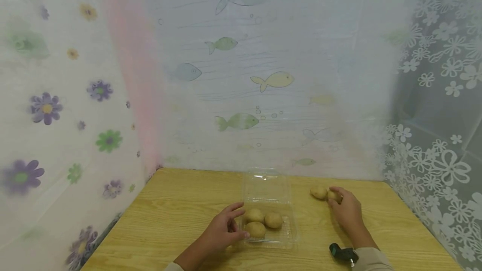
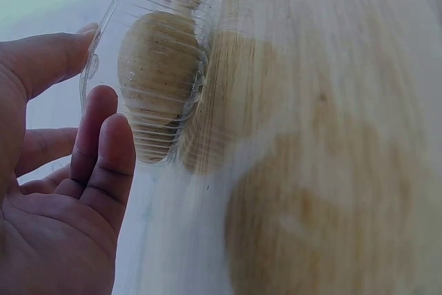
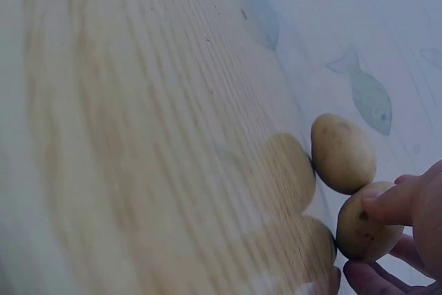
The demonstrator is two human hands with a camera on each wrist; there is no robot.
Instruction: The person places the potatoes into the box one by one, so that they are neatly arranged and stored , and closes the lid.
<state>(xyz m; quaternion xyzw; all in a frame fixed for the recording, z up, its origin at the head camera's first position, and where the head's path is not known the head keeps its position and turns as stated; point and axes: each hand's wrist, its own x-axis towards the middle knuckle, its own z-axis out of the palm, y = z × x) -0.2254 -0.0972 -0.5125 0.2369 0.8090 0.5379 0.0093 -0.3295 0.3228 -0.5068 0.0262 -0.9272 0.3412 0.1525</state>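
A clear plastic clamshell container [image 1: 288, 231] lies with its lid [image 1: 266, 187] folded back. Inside are three potatoes, one of them a round potato [image 1: 273, 220] on the right. My left hand [image 1: 222, 227] is at the container's left side, fingers loosely spread and fingertips right at the rim. Through the ribbed wall a potato [image 2: 159, 67] shows in the left wrist view. To the right of the container, my right hand [image 1: 347, 210] pinches a spotted potato [image 3: 366, 229] between thumb and fingers. Touching it is another potato [image 3: 343, 153], resting on the table.
The wood-grain table [image 1: 180, 204] carries everything. A dark wrist-camera piece [image 1: 340, 252] sits by the right sleeve. A fish-patterned curtain [image 1: 233, 95] hangs behind the table, with flowered curtains on the left and right.
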